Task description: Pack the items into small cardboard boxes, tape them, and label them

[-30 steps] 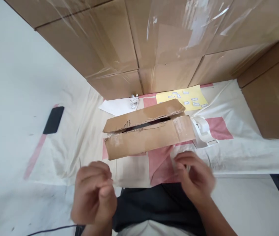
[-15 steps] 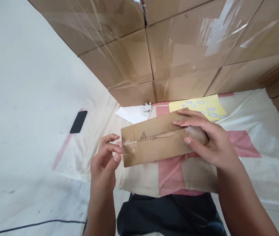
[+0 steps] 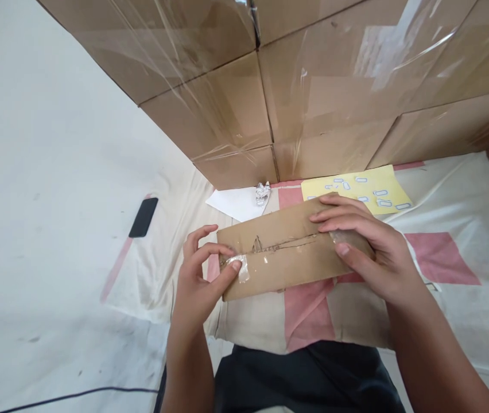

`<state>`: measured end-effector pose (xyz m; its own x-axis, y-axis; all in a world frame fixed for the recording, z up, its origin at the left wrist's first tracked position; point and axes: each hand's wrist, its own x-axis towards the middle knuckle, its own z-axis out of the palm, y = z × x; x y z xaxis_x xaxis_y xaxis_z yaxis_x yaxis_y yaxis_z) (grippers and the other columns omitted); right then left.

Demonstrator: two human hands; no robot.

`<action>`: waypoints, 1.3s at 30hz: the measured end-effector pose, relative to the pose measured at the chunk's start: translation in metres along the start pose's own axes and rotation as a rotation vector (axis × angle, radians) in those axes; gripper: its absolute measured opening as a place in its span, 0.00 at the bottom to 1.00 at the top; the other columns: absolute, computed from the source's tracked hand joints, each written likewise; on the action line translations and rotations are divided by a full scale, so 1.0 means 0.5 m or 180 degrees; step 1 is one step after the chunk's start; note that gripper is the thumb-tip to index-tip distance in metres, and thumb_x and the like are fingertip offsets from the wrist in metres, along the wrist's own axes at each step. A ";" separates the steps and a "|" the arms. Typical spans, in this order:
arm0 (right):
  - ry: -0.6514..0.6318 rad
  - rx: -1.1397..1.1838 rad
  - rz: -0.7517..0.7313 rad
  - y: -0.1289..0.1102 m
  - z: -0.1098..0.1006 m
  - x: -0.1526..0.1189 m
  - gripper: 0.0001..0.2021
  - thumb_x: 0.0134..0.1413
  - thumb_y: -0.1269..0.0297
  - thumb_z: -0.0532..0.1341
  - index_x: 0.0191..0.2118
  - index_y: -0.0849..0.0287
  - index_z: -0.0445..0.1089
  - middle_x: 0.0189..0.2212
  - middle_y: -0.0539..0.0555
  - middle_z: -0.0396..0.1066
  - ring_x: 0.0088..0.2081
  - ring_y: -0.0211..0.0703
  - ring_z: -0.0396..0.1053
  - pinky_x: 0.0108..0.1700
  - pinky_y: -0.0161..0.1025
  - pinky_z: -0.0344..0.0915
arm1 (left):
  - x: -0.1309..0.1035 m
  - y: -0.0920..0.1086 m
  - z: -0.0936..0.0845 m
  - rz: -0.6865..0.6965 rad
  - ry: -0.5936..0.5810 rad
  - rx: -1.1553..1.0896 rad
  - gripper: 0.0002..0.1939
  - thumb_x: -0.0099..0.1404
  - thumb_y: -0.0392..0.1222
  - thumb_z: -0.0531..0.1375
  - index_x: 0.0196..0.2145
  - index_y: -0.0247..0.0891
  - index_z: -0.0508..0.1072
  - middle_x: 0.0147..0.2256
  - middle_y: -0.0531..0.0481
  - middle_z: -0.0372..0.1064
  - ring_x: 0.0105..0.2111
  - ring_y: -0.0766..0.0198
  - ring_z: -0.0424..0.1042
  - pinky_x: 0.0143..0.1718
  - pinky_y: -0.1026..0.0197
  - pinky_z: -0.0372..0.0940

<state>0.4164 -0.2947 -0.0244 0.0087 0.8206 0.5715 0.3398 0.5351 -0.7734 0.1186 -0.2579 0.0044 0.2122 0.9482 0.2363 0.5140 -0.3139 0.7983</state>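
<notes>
Centrally, the long brown cardboard box (image 3: 287,269) sits on the red-and-cream cloth (image 3: 307,315), torn flaps meeting (or nearly so). The left hand's (image 3: 197,287) fingers curl onto clear shiny tape (image 3: 243,272) at its left end, whether pinching I cannot tell; the right hand's (image 3: 384,255) are spread over its right end. Uneven pressure could lift the flaps, wrinkling the tape. Film-wrapped cartons (image 3: 231,109) limit far-side room; the cloth's edge runs near; leftward, a wider gap reaches the black phone (image 3: 143,218).
</notes>
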 end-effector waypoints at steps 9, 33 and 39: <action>-0.0039 0.0075 0.0120 -0.002 -0.001 0.001 0.13 0.64 0.70 0.62 0.50 0.48 0.75 0.50 0.54 0.77 0.66 0.57 0.62 0.68 0.62 0.59 | 0.015 -0.006 0.009 0.0323 0.0173 -0.0639 0.05 0.64 0.39 0.67 0.30 0.42 0.76 0.50 0.46 0.70 0.59 0.51 0.67 0.50 0.55 0.65; -0.0288 0.0022 0.0103 -0.003 -0.008 0.000 0.20 0.58 0.78 0.60 0.48 0.46 0.79 0.53 0.53 0.74 0.68 0.55 0.59 0.70 0.57 0.58 | 0.033 -0.005 0.023 -0.0009 -0.0301 -0.0543 0.07 0.64 0.43 0.68 0.35 0.42 0.73 0.59 0.45 0.63 0.65 0.49 0.60 0.61 0.51 0.60; -0.0267 -0.0005 0.0087 -0.008 -0.005 0.003 0.19 0.57 0.78 0.59 0.46 0.46 0.79 0.52 0.53 0.75 0.67 0.54 0.60 0.70 0.57 0.58 | 0.041 -0.003 0.015 -0.0766 -0.0517 -0.0897 0.45 0.58 0.49 0.72 0.67 0.57 0.55 0.63 0.44 0.62 0.60 0.48 0.68 0.54 0.50 0.70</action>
<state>0.4175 -0.2963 -0.0198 -0.0609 0.8488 0.5252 0.3419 0.5121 -0.7879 0.1282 -0.2381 0.0039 0.2537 0.9661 -0.0484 0.3218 -0.0371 0.9461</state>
